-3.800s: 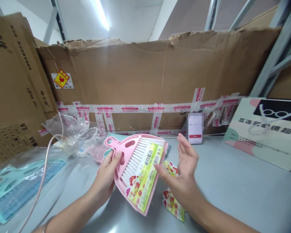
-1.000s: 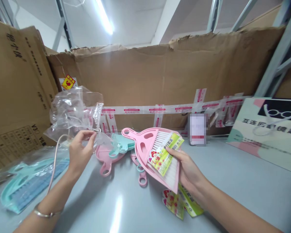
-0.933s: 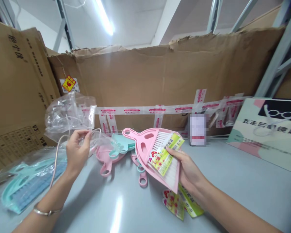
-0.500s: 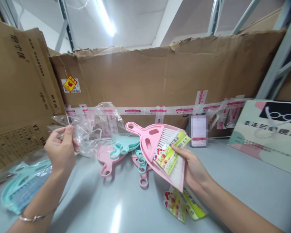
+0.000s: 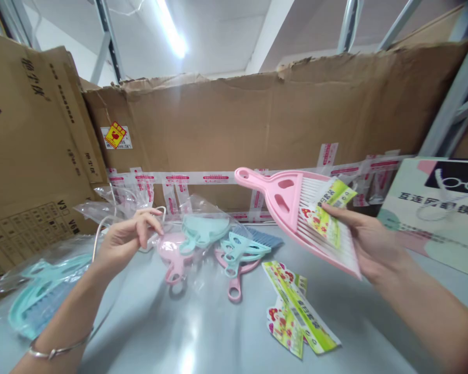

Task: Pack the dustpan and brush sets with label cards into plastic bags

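Note:
My right hand [image 5: 374, 244] grips a pink dustpan [image 5: 283, 195] with a white-bristled brush [image 5: 308, 192] nested in it and a printed card label [image 5: 327, 218] across the bristles. Its handle points left, raised above the table. My left hand [image 5: 130, 231] is loosely bent with its fingers apart and nothing visibly held. Beside it clear plastic film [image 5: 203, 205] drapes over a teal dustpan [image 5: 205, 228] and a pink dustpan [image 5: 173, 252]. Right of these, a teal brush [image 5: 253, 244] with blue bristles rests on another pink piece [image 5: 234, 288].
Printed card labels [image 5: 300, 306] lie at the table's front right. A bagged teal dustpan set [image 5: 47, 291] is on the left. Cardboard boxes [image 5: 218, 124] wall the back and left side; a printed board [image 5: 432, 218] leans at the right.
My right hand has moved the pink dustpan set right and up, uncovering the blue-bristled brush and more labels. My left hand has let go of the clear plastic bag and moved right.

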Motion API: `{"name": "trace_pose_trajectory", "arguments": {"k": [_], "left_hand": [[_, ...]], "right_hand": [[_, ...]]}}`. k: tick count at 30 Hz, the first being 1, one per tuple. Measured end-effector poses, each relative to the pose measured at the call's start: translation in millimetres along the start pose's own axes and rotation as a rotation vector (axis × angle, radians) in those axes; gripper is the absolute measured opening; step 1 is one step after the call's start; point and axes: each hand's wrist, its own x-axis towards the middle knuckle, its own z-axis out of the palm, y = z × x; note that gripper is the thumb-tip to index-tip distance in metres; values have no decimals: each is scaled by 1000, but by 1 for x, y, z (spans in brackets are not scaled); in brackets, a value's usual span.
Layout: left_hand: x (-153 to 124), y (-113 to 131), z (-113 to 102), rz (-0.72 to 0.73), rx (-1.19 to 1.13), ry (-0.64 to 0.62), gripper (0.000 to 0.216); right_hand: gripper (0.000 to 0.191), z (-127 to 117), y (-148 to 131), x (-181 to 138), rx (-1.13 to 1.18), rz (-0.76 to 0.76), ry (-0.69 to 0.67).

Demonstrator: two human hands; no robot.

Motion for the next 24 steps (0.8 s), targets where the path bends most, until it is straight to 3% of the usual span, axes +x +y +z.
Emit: {"name": "trace_pose_trajectory", "arguments": {"k": [3,7,9,11,14,17,19,21,24], "left_hand": [[2,-10,-6,-38,131,-217,31],[1,-16,6,-130,304,-174,27],[0,-7,19,-125,293,-217,24],[-2,5,36,-97,282,-382,19],[-9,18,64,-86,348,-600,31],[-16,14,87,-123,463,-585,44],[-17,10,91,-165,459,-560,32],[-14,10,87,-225,378,-571,11],[-8,17,74,-366,212,-619,20]], "right_hand": [[25,-8,2,1,-85,120,-77],[20,-21,20,5,-153,205,-140],[20,-26,28,8,-182,206,-156],[21,-30,33,11,-198,200,-168],[24,-32,36,13,-189,193,-186],[25,-30,38,13,-177,204,-197],[23,-29,38,12,-173,207,-200],[22,-27,38,10,-172,198,-192],[21,-27,35,7,-163,184,-176]]}}
